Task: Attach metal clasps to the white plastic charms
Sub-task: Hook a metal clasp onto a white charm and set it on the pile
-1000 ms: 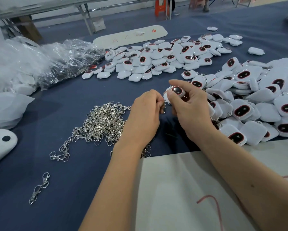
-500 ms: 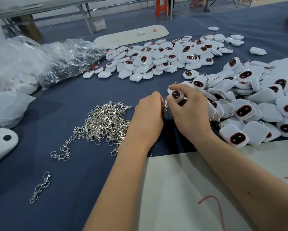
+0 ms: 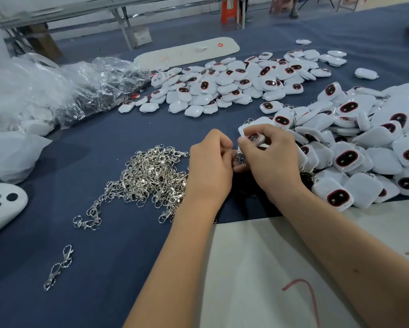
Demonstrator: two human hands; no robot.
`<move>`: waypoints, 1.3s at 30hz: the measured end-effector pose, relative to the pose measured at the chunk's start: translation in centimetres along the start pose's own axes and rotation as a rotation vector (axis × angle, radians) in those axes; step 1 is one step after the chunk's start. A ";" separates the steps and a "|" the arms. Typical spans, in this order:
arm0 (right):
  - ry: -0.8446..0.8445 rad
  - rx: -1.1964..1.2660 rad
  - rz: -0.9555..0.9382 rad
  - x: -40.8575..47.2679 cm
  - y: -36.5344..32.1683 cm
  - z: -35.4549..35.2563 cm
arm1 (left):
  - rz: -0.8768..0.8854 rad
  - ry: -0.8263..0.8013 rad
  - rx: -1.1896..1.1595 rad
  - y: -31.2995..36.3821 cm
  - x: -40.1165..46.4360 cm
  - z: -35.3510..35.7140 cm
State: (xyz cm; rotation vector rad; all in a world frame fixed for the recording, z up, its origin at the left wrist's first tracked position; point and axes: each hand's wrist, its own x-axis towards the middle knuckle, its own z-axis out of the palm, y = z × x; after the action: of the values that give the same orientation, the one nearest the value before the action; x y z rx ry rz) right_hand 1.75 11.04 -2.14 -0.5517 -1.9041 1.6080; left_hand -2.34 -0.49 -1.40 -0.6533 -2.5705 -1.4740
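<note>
My right hand pinches a white plastic charm with a dark red-rimmed oval on its face. Close against it, my left hand has its fingers curled round a small metal clasp, which shows only partly between the two hands. A tangled heap of silver clasps lies just left of my left hand. To the right sits a big pile of charms, and another pile of charms spreads out farther back.
The work lies on a blue cloth. A white sheet covers the near right part. Two linked loose clasps lie at the near left. Crumpled clear plastic bags stand at the back left, a white piece with black dots at the left edge.
Both hands have stayed close together and sunk slightly toward the cloth; the charm in my right hand has turned a little. The piles have not moved.
</note>
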 end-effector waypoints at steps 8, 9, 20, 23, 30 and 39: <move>-0.016 0.216 0.068 -0.1 -0.2 0.1 | -0.012 0.016 -0.103 -0.2 0.5 -0.1; -0.020 0.230 0.076 -0.1 -0.3 0.1 | -0.023 0.009 -0.122 -0.2 0.5 -0.2; -0.126 0.501 0.156 0.1 -0.9 -0.2 | -0.114 -0.027 -0.436 -0.6 0.7 -1.0; -0.181 0.596 0.171 0.0 -0.9 -0.3 | -0.147 -0.050 -0.509 -0.7 0.7 -1.0; -0.299 0.766 0.191 -0.1 -1.1 -0.2 | -0.215 0.068 -0.648 -0.1 0.8 -0.8; -0.258 0.680 0.148 -0.1 -0.8 -0.1 | -0.092 0.181 -0.420 -0.3 0.9 -1.2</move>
State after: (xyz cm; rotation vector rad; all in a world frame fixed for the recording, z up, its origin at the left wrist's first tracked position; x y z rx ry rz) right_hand 1.93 10.85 -1.37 -0.2000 -1.3567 2.3574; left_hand -3.43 -1.37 -0.77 -0.4183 -2.1987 -2.0259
